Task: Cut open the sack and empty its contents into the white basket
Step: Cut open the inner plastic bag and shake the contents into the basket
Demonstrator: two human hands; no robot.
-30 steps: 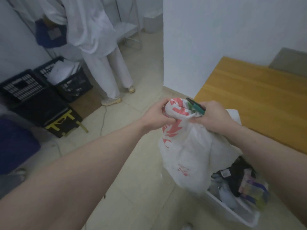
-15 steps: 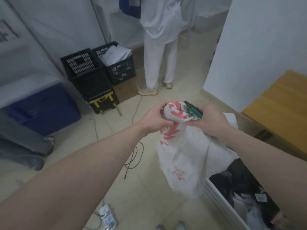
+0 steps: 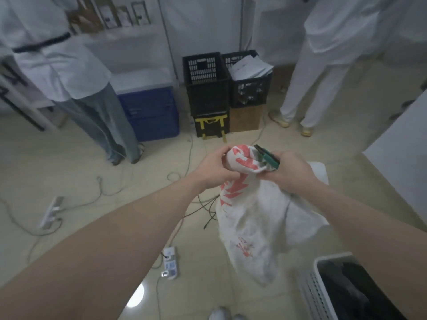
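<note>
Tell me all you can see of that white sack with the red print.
The sack is white, of woven-looking cloth, with red markings near its top and a smaller red mark lower down. It hangs limp and crumpled above the floor, left of the white basket. Its bunched top is gripped by the left hand and the right hand, which also holds a green-handled cutter at the bunched top.

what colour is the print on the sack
Red, on the white sack, clearest near its bunched top in the head view.
</note>
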